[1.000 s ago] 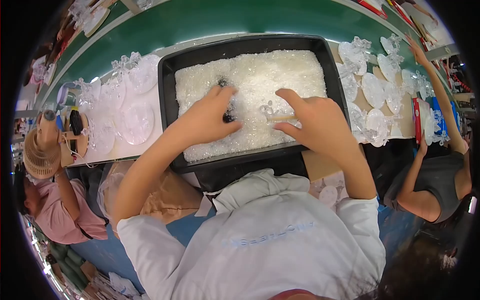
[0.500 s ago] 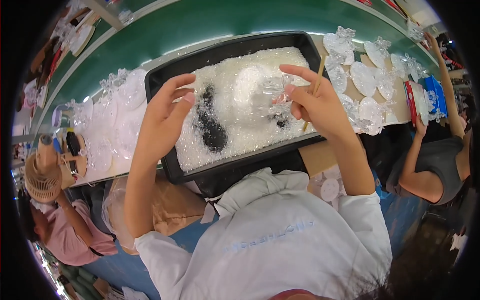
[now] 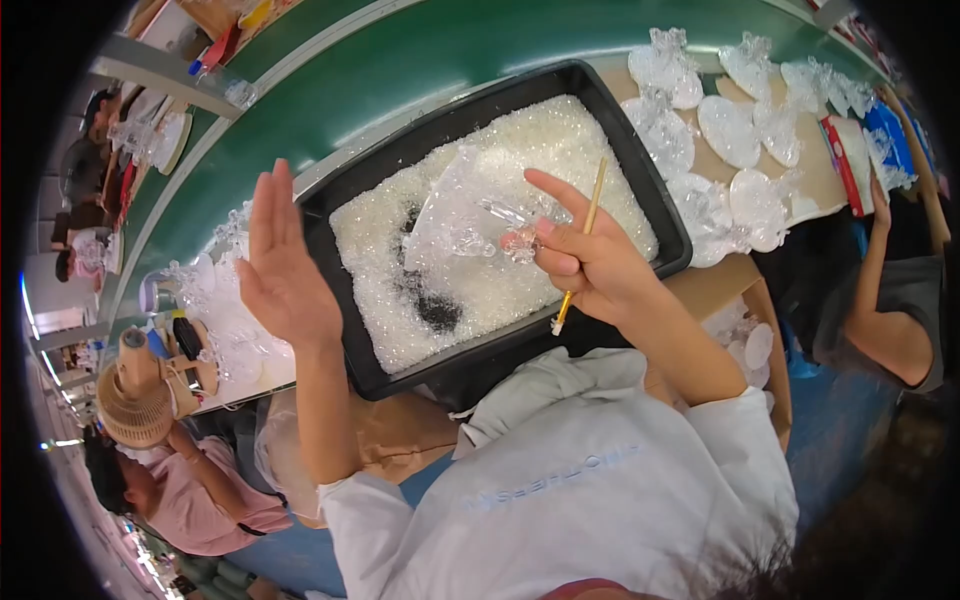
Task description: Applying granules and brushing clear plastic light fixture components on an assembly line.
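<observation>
My right hand (image 3: pixel 605 262) pinches the clear, branched end of a transparent plastic ornament (image 3: pixel 447 215). Its flat round white part tilts over the tray, away from my fingers. A slim paintbrush (image 3: pixel 596 200) with a yellow handle is tucked through the same hand, pale tip pointing down toward me. My right index finger sticks out straight. Past the tray's left side, my left hand (image 3: pixel 285 285) is held up flat with fingers extended, touching nothing. Below the ornament is a black tray (image 3: pixel 668 210) of glittery white granules (image 3: pixel 555 130), with dark bottom showing in patches.
Several clear ornaments with round white discs (image 3: pixel 729 131) lie on cardboard at right; more discs (image 3: pixel 240 345) are at left. A beige fan (image 3: pixel 138 390) stands at far left. People sit on both sides, the right one near a red-edged box (image 3: pixel 845 165).
The ornament has turned, its disc now tilted and further left. My left hand has moved left off the tray and flattened out. The whole view has shifted and rotated slightly.
</observation>
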The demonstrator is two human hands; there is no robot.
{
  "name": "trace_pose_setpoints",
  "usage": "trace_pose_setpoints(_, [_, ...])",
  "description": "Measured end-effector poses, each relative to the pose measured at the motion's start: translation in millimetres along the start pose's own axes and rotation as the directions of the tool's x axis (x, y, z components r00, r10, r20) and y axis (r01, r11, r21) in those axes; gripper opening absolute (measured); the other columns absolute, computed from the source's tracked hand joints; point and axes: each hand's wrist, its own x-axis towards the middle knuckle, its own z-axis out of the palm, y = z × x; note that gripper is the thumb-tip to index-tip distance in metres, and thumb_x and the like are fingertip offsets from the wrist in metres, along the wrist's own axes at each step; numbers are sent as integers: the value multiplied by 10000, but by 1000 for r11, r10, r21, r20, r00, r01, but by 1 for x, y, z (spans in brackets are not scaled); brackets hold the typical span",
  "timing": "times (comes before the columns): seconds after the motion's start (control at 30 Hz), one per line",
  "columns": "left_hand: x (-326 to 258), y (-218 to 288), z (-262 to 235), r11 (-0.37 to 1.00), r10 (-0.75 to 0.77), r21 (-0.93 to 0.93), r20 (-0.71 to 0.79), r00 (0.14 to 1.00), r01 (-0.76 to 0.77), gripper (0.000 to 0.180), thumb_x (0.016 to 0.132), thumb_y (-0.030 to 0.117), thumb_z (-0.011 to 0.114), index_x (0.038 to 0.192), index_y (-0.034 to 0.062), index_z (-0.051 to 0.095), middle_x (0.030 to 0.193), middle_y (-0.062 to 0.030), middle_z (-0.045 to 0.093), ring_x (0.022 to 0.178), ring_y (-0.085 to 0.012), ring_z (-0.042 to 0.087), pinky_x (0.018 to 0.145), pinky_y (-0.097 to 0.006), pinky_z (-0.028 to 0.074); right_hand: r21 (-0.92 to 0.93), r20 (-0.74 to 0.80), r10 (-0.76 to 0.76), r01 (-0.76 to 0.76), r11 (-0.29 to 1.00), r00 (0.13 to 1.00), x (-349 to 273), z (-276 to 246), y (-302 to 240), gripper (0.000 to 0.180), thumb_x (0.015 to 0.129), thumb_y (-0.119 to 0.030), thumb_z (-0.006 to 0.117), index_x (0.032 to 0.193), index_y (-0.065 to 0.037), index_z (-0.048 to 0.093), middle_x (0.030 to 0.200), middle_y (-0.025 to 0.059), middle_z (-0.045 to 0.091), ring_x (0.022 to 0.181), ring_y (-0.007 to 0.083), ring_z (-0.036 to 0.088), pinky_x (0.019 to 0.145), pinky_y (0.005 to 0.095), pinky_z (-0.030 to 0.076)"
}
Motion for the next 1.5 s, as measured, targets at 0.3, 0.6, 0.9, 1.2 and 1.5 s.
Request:
trace_pose_setpoints(0.3, [-31, -9, -4, 994, 94, 51, -11, 995, -94, 489, 955, 213, 404, 1375, -16, 508, 1438, -191, 473, 1302, -278, 484, 1072, -353, 375, -21, 188, -23, 27, 999, 982, -5, 8, 7, 444, 998, -67, 482, 1435, -35, 411, 1014, 192, 682, 526, -6, 358, 442, 136, 271])
trace_pose_setpoints(0.6, [-15, -1, -11, 787, 275, -466, -323, 906, -405, 940, 926, 686, 326, 1419, -113, 365, 1503, -275, 334, 1450, -374, 222, 1206, -438, 89, -189, 247, -123, 172, 967, 961, 0, 1, -8, 442, 979, -85, 524, 1401, 10, 432, 867, 144, 705, 477, -9, 333, 424, 151, 263])
trace_pose_setpoints(0.9, [-18, 10, 4, 735, 150, -629, -211, 966, -251, 1065, 879, 766, 183, 1400, -143, 373, 1485, -279, 361, 1420, -381, 288, 1200, -455, 107, -309, 209, -153, 213, 927, 966, -2, 4, -23, 425, 965, -62, 511, 1376, 32, 455, 524, -76, 397, 420, -3, 323, 457, 155, 310])
trace_pose_setpoints(1.2, [-6, 22, -25, 951, 297, 24, -339, 893, -307, 724, 957, 513, 385, 1366, -79, 466, 1372, -233, 525, 1250, -349, 531, 1060, -462, 382, -676, 153, -394, 386, 628, 907, -8, 27, -50, 612, 878, -34, 598, 1449, -77, 381, 567, -36, 504, 443, 15, 381, 420, 176, 256])
trace_pose_setpoints(1.5, [45, 74, 36, 652, 549, 397, 340, 764, -646, 476, 742, 182, 715, 1153, 30, 527, 1149, -153, 518, 954, -331, 561, 826, -396, 476, -346, 936, -285, 672, -655, 205, 18, 56, -70, 812, 852, -84, 578, 1521, -14, 123, 880, 196, 678, 716, 274, 646, 654, 368, 502])
